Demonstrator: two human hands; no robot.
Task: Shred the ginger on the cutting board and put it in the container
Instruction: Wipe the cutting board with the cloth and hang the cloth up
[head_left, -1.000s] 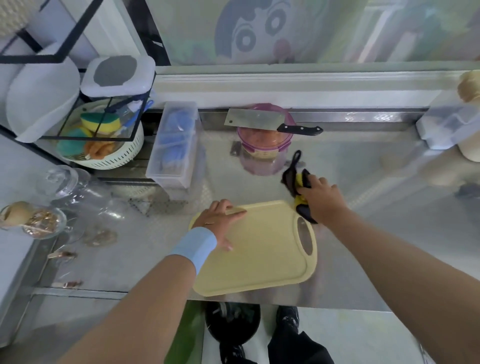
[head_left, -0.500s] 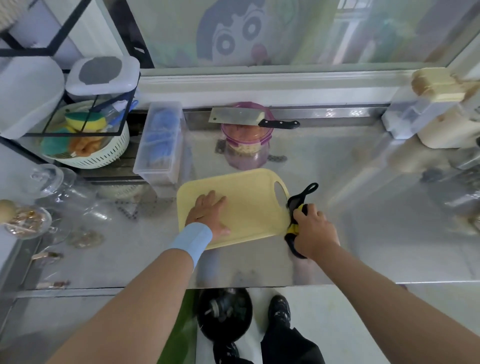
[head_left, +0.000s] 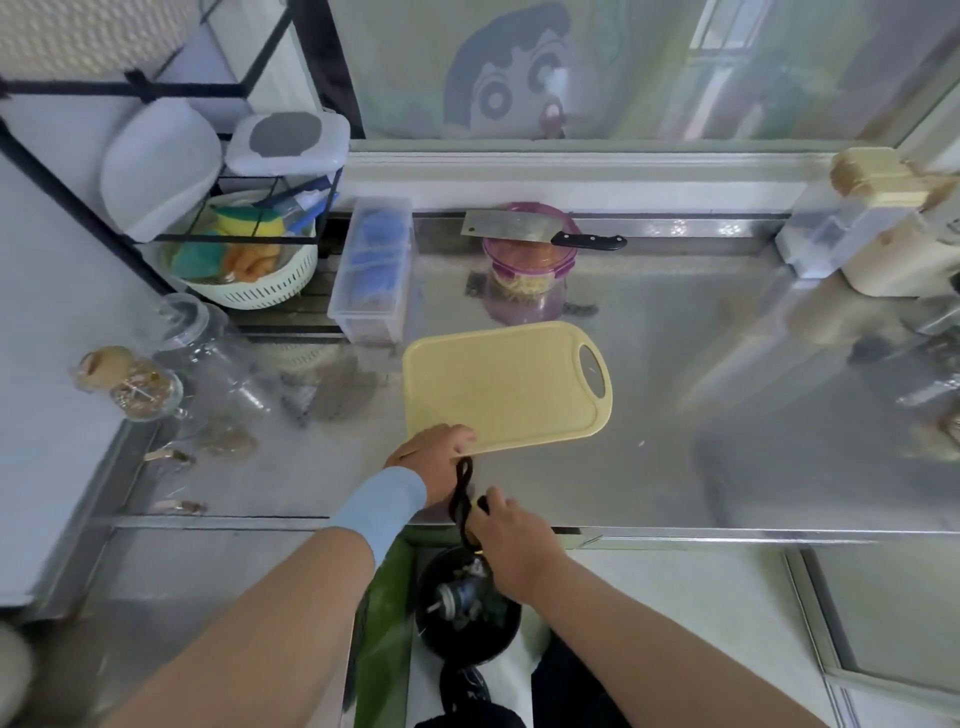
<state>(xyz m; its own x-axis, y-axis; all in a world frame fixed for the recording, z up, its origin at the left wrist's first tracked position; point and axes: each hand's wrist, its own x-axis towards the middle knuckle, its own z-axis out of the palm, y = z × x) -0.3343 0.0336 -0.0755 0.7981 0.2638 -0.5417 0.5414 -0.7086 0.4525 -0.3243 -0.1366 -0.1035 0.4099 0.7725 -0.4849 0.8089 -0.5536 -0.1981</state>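
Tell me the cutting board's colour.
The cutting board is pale yellow, seen in the head view.

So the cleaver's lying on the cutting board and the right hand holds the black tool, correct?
Not quite. The head view shows the cleaver lying across the purple-rimmed container at the back, not on the cutting board. The right hand does hold the black tool.

Bright, diffuse daylight from the frosted window (head_left: 649, 78) behind. Steel table (head_left: 675, 467) carries broad glare and smeared reflections, heaviest at right. Cutting board (head_left: 498, 384) evenly lit, sharp; shadows weak throughout. Black tool (head_left: 462, 499) in right hand (head_left: 514, 545) lacks detail. Rack (head_left: 78, 87) and table edges bow with wide-angle distortion; corners and far-right objects soft.
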